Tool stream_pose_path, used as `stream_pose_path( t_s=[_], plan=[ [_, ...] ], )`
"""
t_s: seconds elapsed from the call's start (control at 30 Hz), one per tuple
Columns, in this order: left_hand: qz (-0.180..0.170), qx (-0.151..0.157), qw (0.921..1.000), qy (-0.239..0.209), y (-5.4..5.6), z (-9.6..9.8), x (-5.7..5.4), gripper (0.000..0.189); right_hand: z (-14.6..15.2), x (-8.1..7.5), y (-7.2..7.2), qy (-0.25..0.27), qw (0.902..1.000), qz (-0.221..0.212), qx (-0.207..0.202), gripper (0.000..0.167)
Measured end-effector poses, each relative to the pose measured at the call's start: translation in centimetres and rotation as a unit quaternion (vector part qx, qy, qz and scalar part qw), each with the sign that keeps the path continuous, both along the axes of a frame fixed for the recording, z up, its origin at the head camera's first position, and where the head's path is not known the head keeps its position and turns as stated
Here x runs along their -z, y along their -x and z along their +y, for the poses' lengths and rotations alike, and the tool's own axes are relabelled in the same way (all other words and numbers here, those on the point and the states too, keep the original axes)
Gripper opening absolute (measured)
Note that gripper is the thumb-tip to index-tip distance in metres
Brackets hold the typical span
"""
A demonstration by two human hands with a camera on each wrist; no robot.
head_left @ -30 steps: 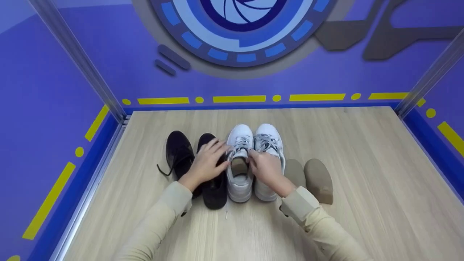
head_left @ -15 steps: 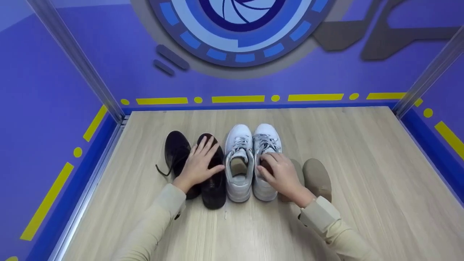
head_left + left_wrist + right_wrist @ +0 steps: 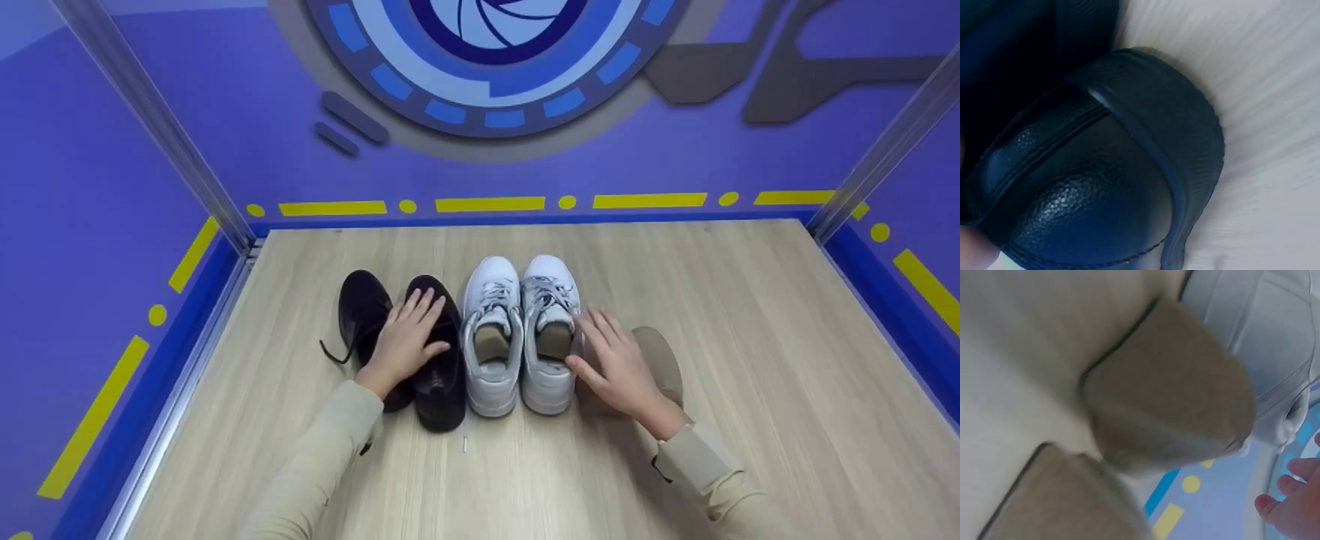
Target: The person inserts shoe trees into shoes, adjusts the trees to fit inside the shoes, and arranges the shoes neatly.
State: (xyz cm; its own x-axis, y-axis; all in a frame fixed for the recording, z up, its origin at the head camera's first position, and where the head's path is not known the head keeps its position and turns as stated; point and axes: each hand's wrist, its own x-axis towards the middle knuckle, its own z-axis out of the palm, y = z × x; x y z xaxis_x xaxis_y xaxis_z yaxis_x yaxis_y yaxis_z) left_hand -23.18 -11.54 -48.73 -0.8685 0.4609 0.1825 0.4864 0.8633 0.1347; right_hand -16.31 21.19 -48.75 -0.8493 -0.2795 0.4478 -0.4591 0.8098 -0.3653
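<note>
White covers 2 laced sneakers (image 3: pixel 491 298) standing side by side on 1 wood-grain tabletop (image 3: pixel 525 487), toes toward the back. Inside each shows 1 brown patch, 2 in all. Just left of the white sneakers stand 2 black shoes (image 3: pixel 440 401), with 1 loose lace (image 3: pixel 335 356) curling out on their far side. The left hand (image 3: pixel 401 343) lies over these, fingers straight and spread, gripping nothing. Just right of the white sneakers sit 2 tan shoes (image 3: pixel 661 360), 1 of them largely behind the right hand (image 3: pixel 619 371). That hand is wide too, fingers extended and thumb apart, gripping nothing; whether it touches tan or white I cannot tell. Beyond the white sneakers rises 1 blue-purple wall (image 3: pixel 247 135) with yellow dashes.
</note>
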Motion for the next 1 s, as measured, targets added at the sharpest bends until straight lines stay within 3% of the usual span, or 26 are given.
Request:
stream_pose_path(
  t_s=[0.33, 0.47, 0.67, 0.87, 1.0],
  plan=[
    [0.040, -0.026, 0.9987, -0.017, 0.0, -0.3, 0.1, 0.053, 3.1, 1.0, -1.1, -0.037, 0.9966, -0.052, 0.052, 0.069],
    [0.067, -0.022, 0.9970, -0.032, 0.1, -0.5, 0.4, 0.045, 4.4, 1.4, -1.5, -0.044, 0.9952, -0.065, 0.059, 0.074],
    [0.081, -0.018, 0.9957, -0.043, 0.2, -0.5, 0.2, 0.039, 6.1, 1.9, -2.3, -0.051, 0.9918, -0.090, 0.075, 0.081],
    [0.070, -0.020, 0.9962, -0.047, 0.0, -0.4, 0.1, 0.038, 7.7, 2.7, -3.1, -0.053, 0.9900, -0.104, 0.079, 0.085],
    [0.088, -0.022, 0.9947, -0.048, -0.1, -0.5, 0.1, 0.036, 8.6, 3.0, -3.5, -0.042, 0.9886, -0.123, 0.077, 0.091]
  ],
)
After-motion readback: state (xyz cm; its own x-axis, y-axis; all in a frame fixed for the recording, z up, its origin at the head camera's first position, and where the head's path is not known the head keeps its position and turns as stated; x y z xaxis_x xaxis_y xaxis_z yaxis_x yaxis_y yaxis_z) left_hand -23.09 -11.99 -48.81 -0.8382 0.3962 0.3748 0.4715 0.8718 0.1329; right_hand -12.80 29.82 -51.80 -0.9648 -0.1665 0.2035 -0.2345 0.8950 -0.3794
